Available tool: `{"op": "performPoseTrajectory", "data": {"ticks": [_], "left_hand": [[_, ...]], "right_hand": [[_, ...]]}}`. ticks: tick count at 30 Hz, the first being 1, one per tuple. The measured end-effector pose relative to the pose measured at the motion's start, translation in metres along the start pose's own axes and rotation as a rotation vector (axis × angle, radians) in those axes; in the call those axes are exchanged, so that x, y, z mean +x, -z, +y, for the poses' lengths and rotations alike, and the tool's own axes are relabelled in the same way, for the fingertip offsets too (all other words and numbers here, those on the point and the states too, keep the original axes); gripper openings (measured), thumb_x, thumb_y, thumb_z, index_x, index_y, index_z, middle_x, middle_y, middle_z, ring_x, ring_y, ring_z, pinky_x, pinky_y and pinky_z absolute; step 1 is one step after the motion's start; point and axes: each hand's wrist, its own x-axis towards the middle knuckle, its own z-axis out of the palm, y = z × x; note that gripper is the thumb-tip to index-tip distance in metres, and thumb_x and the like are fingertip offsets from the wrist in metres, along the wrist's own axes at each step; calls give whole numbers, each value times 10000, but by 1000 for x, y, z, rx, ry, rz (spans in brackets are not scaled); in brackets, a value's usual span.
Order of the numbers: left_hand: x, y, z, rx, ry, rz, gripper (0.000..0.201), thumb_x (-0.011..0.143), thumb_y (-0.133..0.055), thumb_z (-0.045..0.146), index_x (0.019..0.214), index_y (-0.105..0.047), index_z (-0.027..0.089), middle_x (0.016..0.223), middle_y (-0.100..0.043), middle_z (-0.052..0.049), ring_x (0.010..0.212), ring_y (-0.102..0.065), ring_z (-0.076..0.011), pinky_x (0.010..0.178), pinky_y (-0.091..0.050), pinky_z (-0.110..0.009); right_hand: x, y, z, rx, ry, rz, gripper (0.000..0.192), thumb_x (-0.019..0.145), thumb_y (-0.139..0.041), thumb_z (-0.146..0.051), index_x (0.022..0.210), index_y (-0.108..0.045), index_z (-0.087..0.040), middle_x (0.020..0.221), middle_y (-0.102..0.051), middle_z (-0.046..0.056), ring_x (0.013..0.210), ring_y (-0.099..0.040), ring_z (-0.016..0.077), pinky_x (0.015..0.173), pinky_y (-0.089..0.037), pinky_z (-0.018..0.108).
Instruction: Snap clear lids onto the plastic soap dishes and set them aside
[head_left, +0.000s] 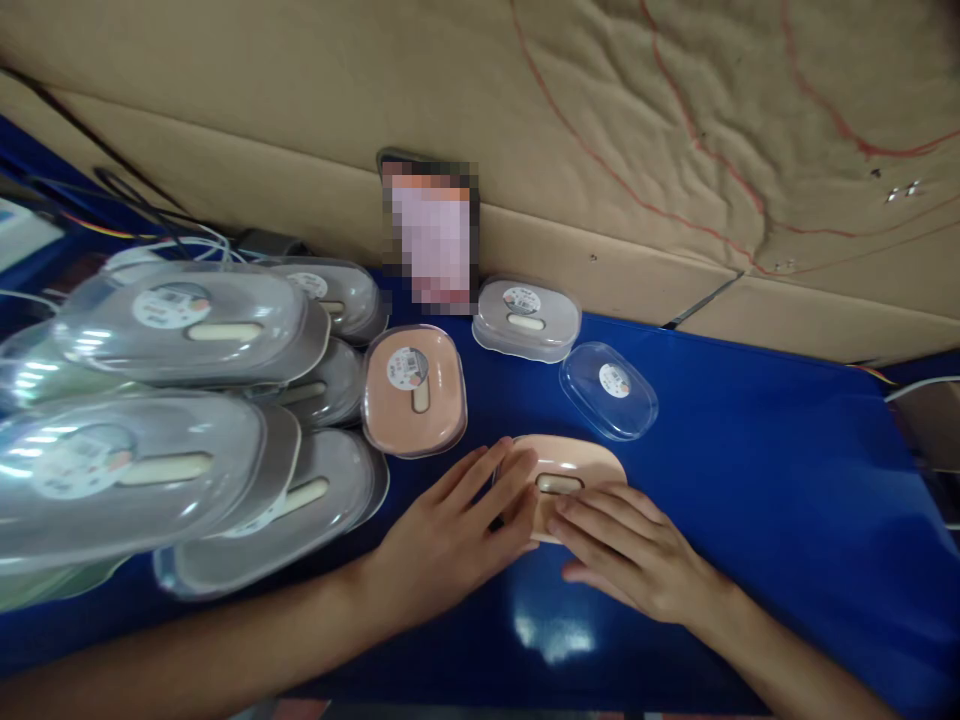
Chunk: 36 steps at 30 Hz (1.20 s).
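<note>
A peach case (570,470) is pressed flat on the blue counter (750,480) under the left hand (450,535) and right hand (630,560), fingers spread, nothing gripped. Its clear lid (609,390) is lying just beyond, not fitted yet. Lidded ones are stacked far left (187,400).

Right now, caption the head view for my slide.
Both hands, left hand and right hand, rest on an uncovered peach case beside its clear lid.
</note>
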Motion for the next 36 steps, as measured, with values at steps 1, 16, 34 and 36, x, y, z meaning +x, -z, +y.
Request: {"op": "performPoseTrajectory", "data": {"ticks": [1,16,34,36], "left_hand": [[1,1,1,-27,15,0,275,1068,-614,295,1270,-676,117,1482,-665,-214,1341,-684,-413,1024,-673,-516],[-16,-3,-5,-559,299,-24,466,1008,-646,162,1457,-524,142,1640,-479,-254,1537,-523,-355,1168,-586,-518],[-17,-4,-4,-744,396,-13,878,954,-763,176,1676,-271,251,1653,-486,-223,1541,-529,-339,1186,-566,-563],[-16,-3,-5,-741,393,-21,863,957,-756,164,1671,-282,263,1673,-464,-213,1555,-512,-336,1194,-561,-557]], "right_hand": [[-3,1,6,19,-32,35,357,1119,-542,-306,1411,-701,-176,1333,-786,76,1337,-665,225,1196,-487,406],[-26,9,51,195,-643,203,635,908,-840,-397,1468,-575,-257,1357,-640,137,1317,-689,379,1090,-605,594],[-21,9,24,117,-107,-132,581,976,-785,-336,1527,-613,-263,1516,-503,134,1620,-377,390,1171,-601,528],[-21,9,25,114,-93,-137,579,981,-785,-351,1527,-615,-258,1501,-508,137,1624,-367,390,1184,-588,537]]}}
